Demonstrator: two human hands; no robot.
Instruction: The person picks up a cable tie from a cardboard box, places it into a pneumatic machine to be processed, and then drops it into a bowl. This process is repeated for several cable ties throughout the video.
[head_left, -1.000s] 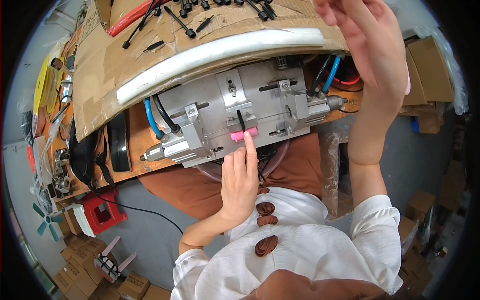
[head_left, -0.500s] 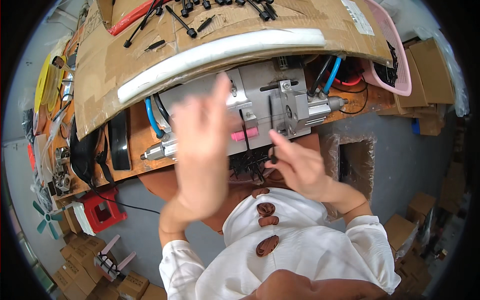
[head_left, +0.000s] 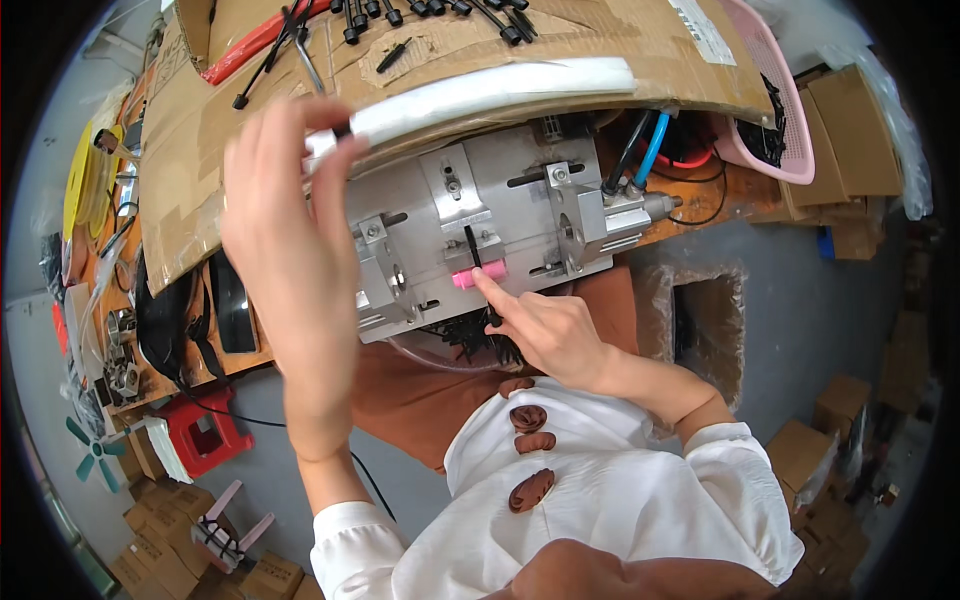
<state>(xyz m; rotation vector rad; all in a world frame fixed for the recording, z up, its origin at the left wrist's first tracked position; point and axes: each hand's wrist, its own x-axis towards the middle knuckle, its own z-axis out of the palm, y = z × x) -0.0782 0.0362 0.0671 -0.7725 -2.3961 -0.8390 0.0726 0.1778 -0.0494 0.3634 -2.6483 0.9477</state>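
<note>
My left hand [head_left: 290, 200] is raised at the left end of the white padded strip [head_left: 490, 90]. Its thumb and fingers pinch the dark end of a black knobbed rod [head_left: 343, 130]; motion blurs the grip. In front of me, a metal fixture [head_left: 420, 240] carries a pink block [head_left: 490, 270] with a thin black rod [head_left: 472, 243] lying across it. My right hand [head_left: 545, 335] rests its index fingertip on the rod at the block. The other fingers curl around the dark lower end of this rod, which they partly hide. Below the fixture's front edge hangs a bunch of black rods [head_left: 465, 340].
Several black knobbed rods [head_left: 430, 8] lie on the cardboard [head_left: 560, 40] beyond the strip. A pink basket [head_left: 800, 150] with black pieces stands at the right. Blue hoses [head_left: 655, 150] lead to the fixture's cylinders. A red stool [head_left: 200, 420] stands lower left.
My left hand has moved left and away from me to the cardboard, where a knobbed rod has left its place. My right hand has moved left to the pink block.
</note>
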